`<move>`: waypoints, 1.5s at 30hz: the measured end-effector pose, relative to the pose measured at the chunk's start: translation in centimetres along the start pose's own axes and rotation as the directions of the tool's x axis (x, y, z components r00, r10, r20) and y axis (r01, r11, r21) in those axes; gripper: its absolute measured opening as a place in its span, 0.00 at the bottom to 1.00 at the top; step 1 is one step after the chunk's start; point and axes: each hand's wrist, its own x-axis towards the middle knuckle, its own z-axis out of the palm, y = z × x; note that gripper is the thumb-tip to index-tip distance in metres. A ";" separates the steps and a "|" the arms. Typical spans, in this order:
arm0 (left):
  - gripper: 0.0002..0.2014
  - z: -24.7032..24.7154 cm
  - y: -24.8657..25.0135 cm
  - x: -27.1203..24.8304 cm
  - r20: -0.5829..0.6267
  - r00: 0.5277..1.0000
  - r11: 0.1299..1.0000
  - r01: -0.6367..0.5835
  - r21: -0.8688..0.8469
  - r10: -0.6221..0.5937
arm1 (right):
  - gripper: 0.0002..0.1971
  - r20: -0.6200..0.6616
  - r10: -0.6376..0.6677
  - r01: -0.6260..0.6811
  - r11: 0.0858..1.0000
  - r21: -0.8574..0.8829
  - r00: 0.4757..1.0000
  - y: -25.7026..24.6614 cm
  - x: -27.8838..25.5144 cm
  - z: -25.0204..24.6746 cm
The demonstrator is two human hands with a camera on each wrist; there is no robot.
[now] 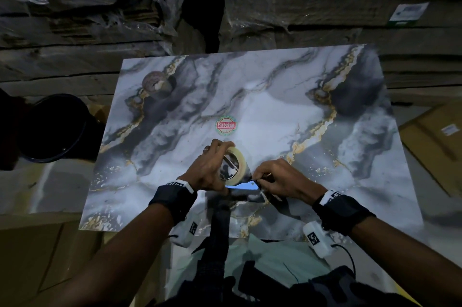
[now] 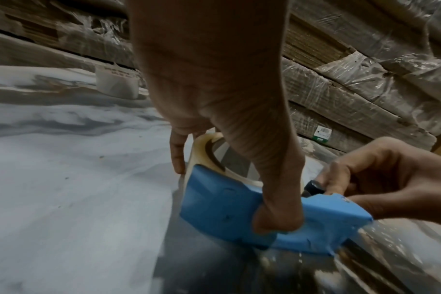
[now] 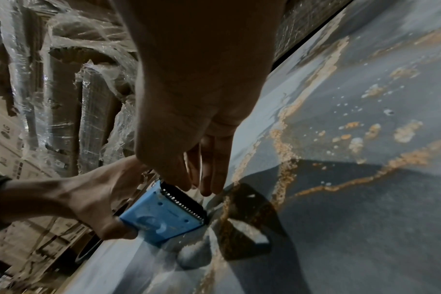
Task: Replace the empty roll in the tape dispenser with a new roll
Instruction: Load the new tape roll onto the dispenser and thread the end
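A blue tape dispenser [image 1: 241, 186] with a pale new tape roll [image 1: 236, 163] mounted in it stands on the marble-patterned board [image 1: 275, 111], near its front edge. My left hand [image 1: 217, 171] grips the dispenser, thumb pressed on the blue body [image 2: 219, 208] and fingers over the roll [image 2: 202, 151]. My right hand [image 1: 262, 179] pinches the dispenser's front end beside the toothed blade [image 3: 184, 202]; whether tape lies between its fingers is not visible. The empty roll [image 1: 156, 81] lies at the board's far left.
A dark bucket [image 1: 55, 129] stands left of the board. Plastic-wrapped stacks of cardboard [image 1: 300, 6] rise behind it. A cardboard box [image 1: 437, 136] lies to the right. A round red sticker [image 1: 226, 125] marks the board just beyond the hands.
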 end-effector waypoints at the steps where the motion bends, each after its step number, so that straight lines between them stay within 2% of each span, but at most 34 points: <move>1: 0.62 0.1 0.1 -0.1 -0.018 1.000 1.000 -0.003 -0.001 0.003 | 0.09 0.000 0.011 -0.011 1.000 -0.010 1.000 -0.1 0.1 -0.1; 7: 0.60 -0.4 0.5 -0.1 -0.198 0.976 0.990 -0.066 0.123 0.090 | 0.08 -0.042 0.037 -0.041 0.996 -0.085 0.998 -0.2 1.1 -0.6; 9: 0.57 -1.3 -0.2 -0.2 -0.241 0.963 0.985 -0.085 0.153 0.121 | 0.06 -0.101 0.036 -0.048 0.992 -0.120 0.994 -1.0 2.4 -0.2; 14: 0.55 -1.7 -0.3 -0.1 -0.287 0.953 0.977 -0.033 0.208 0.094 | 0.04 -0.173 -0.010 -0.020 0.984 -0.176 0.985 -0.8 3.7 -0.1; 21: 0.47 -0.8 -1.7 -1.3 -0.370 0.916 0.978 -0.092 0.186 0.157 | 0.06 -0.203 -0.013 -0.018 0.988 -0.151 0.979 -1.3 4.2 0.6; 32: 0.49 0.0 -2.2 -3.4 -0.336 0.933 0.989 -0.099 0.111 0.131 | 0.05 -0.251 0.018 -0.042 0.995 -0.088 0.968 -1.6 2.7 2.9; 39: 0.40 0.1 -1.2 -4.6 -0.386 0.903 0.977 -0.129 0.170 0.187 | 0.06 -0.346 0.146 -0.138 0.989 0.050 0.927 -2.0 2.1 4.0; 45: 0.33 -0.8 0.8 -4.5 -0.360 0.905 0.948 -0.120 0.294 0.226 | 0.06 -0.364 0.285 -0.218 0.952 0.214 0.887 -2.2 1.5 4.9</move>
